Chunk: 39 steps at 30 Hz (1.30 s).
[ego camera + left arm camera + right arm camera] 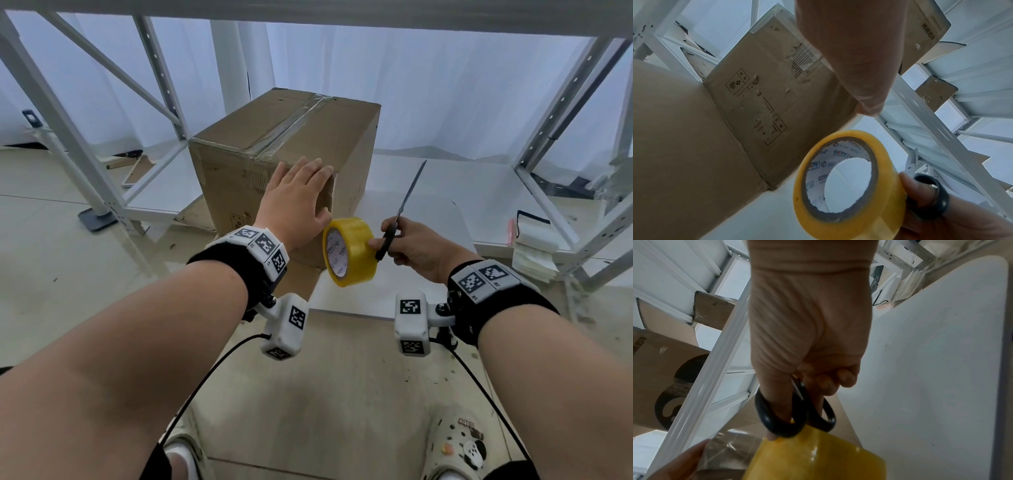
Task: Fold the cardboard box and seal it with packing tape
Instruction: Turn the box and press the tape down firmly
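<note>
A taped cardboard box (pixel 274 144) stood on a white table (pixel 445 192). The left hand (pixel 294 202) lay flat against the box's near side, fingers straight. Just right of it, the right hand (pixel 414 250) gripped black-handled scissors (pixel 399 219), blades pointing up, with its thumb against a yellow roll of packing tape (pixel 351 251).

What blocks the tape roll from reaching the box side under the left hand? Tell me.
Nothing visible does. The tape roll, pinched in the right hand alongside scissors, hangs just beside the cardboard box; the left hand lies flat on that side.
</note>
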Motion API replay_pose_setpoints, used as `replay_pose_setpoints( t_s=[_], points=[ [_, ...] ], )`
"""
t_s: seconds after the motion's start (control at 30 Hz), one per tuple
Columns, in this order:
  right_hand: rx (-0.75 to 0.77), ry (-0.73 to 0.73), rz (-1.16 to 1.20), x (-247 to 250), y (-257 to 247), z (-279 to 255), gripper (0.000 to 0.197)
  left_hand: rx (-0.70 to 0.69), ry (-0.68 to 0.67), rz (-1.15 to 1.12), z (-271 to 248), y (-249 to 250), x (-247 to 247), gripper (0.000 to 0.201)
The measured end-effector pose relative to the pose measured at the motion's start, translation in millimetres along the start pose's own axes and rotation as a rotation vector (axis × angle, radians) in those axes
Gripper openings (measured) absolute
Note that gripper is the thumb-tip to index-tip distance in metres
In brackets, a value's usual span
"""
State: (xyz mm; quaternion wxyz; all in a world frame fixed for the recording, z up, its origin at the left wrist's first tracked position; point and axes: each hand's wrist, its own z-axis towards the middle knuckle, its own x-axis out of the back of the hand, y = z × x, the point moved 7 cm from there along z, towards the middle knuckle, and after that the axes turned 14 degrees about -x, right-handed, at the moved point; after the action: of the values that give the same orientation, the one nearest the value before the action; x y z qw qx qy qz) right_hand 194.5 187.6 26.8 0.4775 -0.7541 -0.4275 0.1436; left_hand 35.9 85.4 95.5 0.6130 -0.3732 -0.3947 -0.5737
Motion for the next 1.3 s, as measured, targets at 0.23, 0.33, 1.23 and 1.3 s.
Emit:
replay_pose_setpoints(
  t_s=[0.23, 0.33, 1.23, 1.3],
  points=[
    [0.01, 0.043, -0.073, 12.7, -10.8, -3.4, 0.027, -0.013, -0.003, 0.044, -2.6, 1.4, -2.8, 0.07],
    [-0.009, 0.035, -0.105, 11.5, -10.4, -3.3, 0.025, -0.012, 0.007, 0.045, -2.6, 0.8, -2.9, 0.069],
    [-0.001, -0.021, -0.213, -4.1, -17.7, 8.0, 0.037, -0.017, -0.006, 0.061, -2.9, 1.6, -3.4, 0.069],
    [0.017, -0.012, -0.182, -4.1, -18.9, 6.3, 0.034, -0.006, 0.004, 0.029, -3.9, 3.8, -1.2, 0.067]
  ],
)
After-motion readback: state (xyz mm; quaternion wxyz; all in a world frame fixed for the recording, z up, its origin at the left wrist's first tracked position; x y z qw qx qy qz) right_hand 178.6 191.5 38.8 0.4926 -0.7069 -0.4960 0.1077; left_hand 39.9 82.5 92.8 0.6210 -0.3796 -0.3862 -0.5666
